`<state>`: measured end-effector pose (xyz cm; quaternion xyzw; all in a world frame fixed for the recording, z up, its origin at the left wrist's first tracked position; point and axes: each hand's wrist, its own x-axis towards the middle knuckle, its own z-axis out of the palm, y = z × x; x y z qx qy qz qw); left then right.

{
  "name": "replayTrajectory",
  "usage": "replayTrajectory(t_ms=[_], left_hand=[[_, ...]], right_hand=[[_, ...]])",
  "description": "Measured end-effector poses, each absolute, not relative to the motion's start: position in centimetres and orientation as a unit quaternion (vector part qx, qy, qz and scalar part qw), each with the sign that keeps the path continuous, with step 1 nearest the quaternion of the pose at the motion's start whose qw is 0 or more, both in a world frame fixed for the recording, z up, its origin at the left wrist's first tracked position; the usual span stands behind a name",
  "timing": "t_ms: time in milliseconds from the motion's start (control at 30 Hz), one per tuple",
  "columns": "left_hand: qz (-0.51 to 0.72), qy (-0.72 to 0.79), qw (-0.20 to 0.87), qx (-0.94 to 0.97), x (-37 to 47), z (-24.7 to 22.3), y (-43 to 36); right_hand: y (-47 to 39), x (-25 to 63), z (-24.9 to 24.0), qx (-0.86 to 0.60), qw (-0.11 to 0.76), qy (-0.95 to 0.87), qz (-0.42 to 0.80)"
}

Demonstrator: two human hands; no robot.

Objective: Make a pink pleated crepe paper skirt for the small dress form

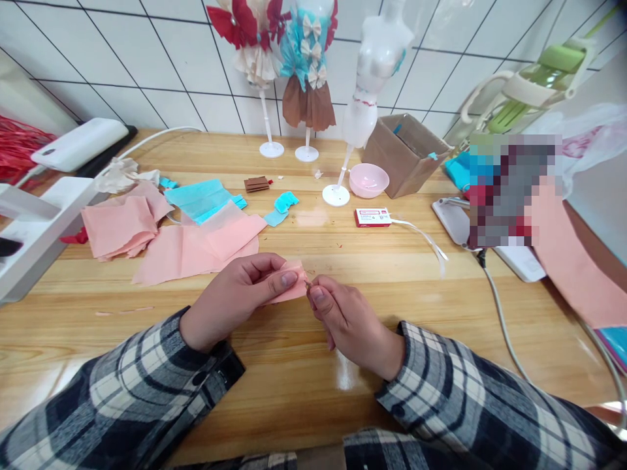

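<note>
My left hand (240,290) is closed, with the thumb pressing a small folded piece of pink crepe paper (292,292) against the fingers. At that paper's right edge my right hand (350,318) pinches thumb and forefinger together. A tiny brownish bit shows at its fingertips, too small to name. Both hands are just above the wooden table (274,391). Beyond my left hand lie larger pink paper sheets (169,258), a folded pink stack (120,225) and blue crepe paper (203,199).
Dress-form stands (336,194) line the tiled wall, two wearing paper outfits. Near them are a pink bowl (369,181), a cardboard box (409,156) and a small red-and-white box (372,217). A white power strip (46,215) sits left; a cable (499,307) runs along the right.
</note>
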<state>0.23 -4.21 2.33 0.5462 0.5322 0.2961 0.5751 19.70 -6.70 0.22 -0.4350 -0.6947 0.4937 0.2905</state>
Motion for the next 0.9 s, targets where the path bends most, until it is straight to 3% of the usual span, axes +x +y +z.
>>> replayTrajectory(t_ms=[900], left_hand=[[0.334,0.524,0.598,0.507,1.5,2.0,-4.8]], right_hand=[[-6.8,19.6,-0.4,-0.437,0.308,-0.657,0.53]])
